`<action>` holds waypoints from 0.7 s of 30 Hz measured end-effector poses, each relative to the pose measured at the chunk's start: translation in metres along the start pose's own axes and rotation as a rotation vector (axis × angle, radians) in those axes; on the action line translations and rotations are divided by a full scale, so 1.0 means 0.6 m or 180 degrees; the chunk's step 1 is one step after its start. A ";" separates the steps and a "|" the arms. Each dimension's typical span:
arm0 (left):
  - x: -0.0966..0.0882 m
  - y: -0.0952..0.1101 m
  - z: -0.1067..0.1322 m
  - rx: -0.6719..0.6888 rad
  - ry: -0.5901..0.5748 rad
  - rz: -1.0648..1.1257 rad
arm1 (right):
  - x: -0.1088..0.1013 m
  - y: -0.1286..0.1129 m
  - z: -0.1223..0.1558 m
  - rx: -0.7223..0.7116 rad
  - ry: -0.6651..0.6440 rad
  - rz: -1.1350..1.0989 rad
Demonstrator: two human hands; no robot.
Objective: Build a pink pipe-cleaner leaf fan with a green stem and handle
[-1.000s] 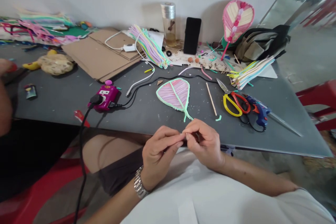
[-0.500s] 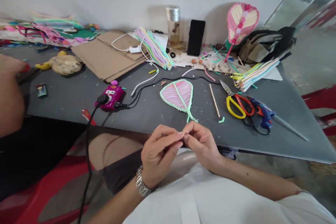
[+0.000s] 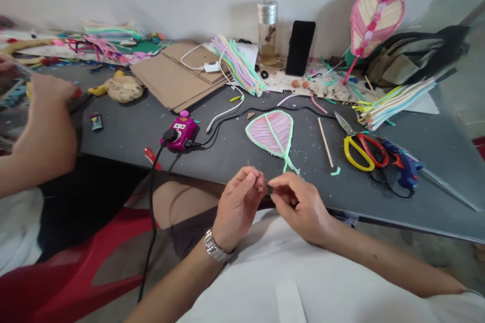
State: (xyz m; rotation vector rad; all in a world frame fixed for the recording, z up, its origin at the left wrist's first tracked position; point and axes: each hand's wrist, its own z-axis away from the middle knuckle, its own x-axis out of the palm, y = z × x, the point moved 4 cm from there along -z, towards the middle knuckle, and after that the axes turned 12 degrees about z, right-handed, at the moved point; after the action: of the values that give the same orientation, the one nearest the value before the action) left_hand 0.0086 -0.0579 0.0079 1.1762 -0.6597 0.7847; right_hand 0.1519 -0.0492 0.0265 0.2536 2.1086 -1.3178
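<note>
Work gently, clear of the green-edged fan: left hand, fingers curled; right hand, fingers nearly meeting (whether either holds anything, I cannot tell).

The place looks like a craft workshop with a shared bench. Its grey table carries scissors and a blue glue gun on the right, cardboard sheets far left of centre, and a bundle of pastel fuzzy stems beside them. A pink-rimmed fan stands far right; another person's arm shows on the left.
</note>
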 end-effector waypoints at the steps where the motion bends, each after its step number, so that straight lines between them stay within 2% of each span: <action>1: -0.001 -0.002 0.001 0.0007 -0.0028 -0.0062 | -0.001 -0.002 -0.002 -0.0051 0.0133 0.0031; 4: -0.007 -0.009 0.002 0.0084 -0.0117 -0.0285 | -0.005 -0.006 -0.008 -0.0193 0.0469 0.0061; 10: -0.016 -0.012 0.002 0.0511 -0.0256 -0.1012 | -0.008 -0.005 -0.012 -0.0344 0.0687 0.0165; 17: -0.002 0.011 0.019 0.1642 -0.0531 -0.2269 | -0.011 -0.011 -0.012 -0.0452 0.0916 0.0283; 21: 0.014 0.015 0.031 0.2049 -0.0792 -0.2642 | -0.016 -0.016 -0.014 -0.0647 0.1161 0.0335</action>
State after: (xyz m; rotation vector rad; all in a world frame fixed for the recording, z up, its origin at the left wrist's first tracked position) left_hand 0.0050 -0.0724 0.0244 1.9680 -0.0507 0.1206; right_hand 0.1513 -0.0452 0.0419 0.5441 2.4737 -1.0463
